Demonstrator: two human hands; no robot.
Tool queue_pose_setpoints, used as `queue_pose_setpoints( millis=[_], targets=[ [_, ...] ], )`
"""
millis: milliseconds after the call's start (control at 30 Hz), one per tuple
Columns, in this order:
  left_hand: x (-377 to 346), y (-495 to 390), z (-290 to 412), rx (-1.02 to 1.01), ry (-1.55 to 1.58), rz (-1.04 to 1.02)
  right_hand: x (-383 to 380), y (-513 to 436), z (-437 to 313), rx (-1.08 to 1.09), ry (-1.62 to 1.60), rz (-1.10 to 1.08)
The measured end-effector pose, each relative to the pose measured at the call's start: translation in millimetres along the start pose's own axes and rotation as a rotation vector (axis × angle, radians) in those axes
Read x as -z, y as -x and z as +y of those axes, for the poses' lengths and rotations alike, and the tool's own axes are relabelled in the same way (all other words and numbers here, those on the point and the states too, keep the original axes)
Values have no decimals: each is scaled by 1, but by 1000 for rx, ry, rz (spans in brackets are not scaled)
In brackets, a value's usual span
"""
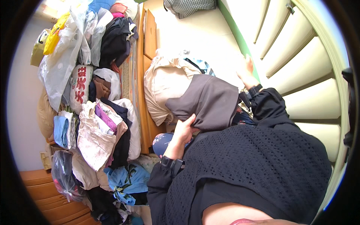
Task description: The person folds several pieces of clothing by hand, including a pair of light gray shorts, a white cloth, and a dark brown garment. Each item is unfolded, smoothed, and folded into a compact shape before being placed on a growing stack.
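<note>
A folded dark grey-brown cloth (209, 101) lies across my lap. Its near left edge is pinched in my left hand (184, 130), thumb on top and the other fingers underneath. Beyond the cloth's far right corner, my right hand (247, 70) is raised beside the green wall base, with fingers apart and nothing visible in it; bright light washes out part of it. Just past the cloth sits a cream fabric bag (166, 81), bulging and gathered. Light blue and dark fabric (204, 66) shows behind the bag.
At left, a bed edge (147, 123) borders heaped folded clothes (97, 135) and plastic bags (60, 67). A wooden drawer unit (59, 202) stands at lower left. Cream ribbed panels (306, 95) rise close on my right. A checked fabric bag (191, 8) lies on the far floor.
</note>
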State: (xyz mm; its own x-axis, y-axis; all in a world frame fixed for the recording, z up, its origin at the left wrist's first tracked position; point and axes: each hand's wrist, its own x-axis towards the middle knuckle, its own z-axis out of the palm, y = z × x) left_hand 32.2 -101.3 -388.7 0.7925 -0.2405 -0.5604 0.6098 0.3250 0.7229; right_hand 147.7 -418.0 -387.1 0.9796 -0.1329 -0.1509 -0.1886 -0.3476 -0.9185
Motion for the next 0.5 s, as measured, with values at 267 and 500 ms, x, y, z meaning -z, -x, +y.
queue_pose_setpoints(
  millis=[267, 500],
  targets=[
    [4, -3, 1, 5, -11, -73, -13, 12, -33, 109, -952, -848],
    [7, 0, -4, -42, -104, -98, -10, 2, 3, -427, -900, 313]
  ],
)
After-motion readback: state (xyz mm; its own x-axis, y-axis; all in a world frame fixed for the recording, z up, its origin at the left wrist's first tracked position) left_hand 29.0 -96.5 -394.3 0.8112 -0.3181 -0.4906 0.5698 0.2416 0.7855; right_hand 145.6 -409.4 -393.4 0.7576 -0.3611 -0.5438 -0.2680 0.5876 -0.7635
